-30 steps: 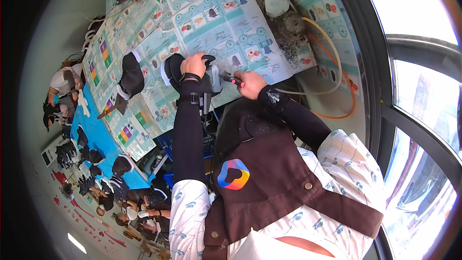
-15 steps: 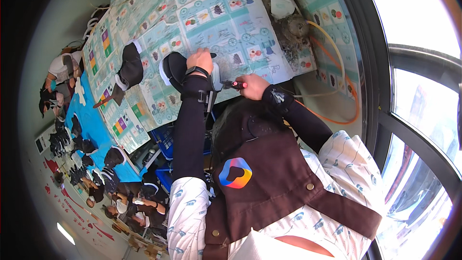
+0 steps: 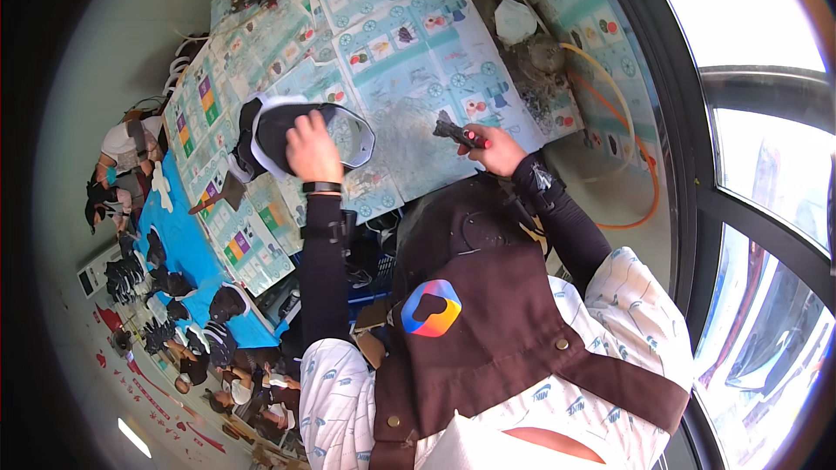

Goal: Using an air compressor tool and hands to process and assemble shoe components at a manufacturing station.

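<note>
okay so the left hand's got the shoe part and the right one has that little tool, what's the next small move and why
Probably bring the small dark tool with the red button, held in the right hand, leftward to the black shoe upper with white lining that the left hand grips. The two are apart, with bare printed table cover between them.

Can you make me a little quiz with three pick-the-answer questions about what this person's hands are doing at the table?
1. Where is the left hand?
A. On the black shoe piece with a white edge
B. On the orange hose
C. In a pocket

2. What colour is the tip of the small dark hand tool?
A. Green
B. Red
C. Yellow

3. What is the right hand doing?
A. Lying flat and open
B. Closed around the tool
C. Waving in the air

Answers: 1 A, the fingers rest on the shoe piece. 2 B, a red spot shows by the fingers. 3 B, the fingers curl around the tool's handle.
</note>
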Motion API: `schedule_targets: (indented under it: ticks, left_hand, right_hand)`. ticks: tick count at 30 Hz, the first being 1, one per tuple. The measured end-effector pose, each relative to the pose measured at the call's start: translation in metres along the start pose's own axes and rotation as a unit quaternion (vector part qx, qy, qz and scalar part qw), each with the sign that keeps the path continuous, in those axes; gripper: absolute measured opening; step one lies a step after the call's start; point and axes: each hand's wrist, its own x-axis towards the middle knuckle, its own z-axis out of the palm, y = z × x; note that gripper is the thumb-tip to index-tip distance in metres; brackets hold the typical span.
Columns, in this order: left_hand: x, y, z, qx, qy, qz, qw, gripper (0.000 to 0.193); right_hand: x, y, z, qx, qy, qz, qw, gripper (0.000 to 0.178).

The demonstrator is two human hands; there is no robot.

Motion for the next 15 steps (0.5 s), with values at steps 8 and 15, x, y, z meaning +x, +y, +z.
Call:
schedule_targets:
  ticks: [8, 15]
  left_hand:
    - [0.017, 0.078, 0.06, -0.401, -0.176, -0.016, 0.899, 0.017]
    - [0.014, 0.071, 0.051, -0.428, -0.206, -0.007, 0.88, 0.019]
  right_hand:
    - [0.034, 0.011, 0.038, -0.069, 0.024, -0.044, 0.996, 0.026]
    - [0.068, 0.014, 0.065, -0.122, 0.039, -0.045, 0.991, 0.023]
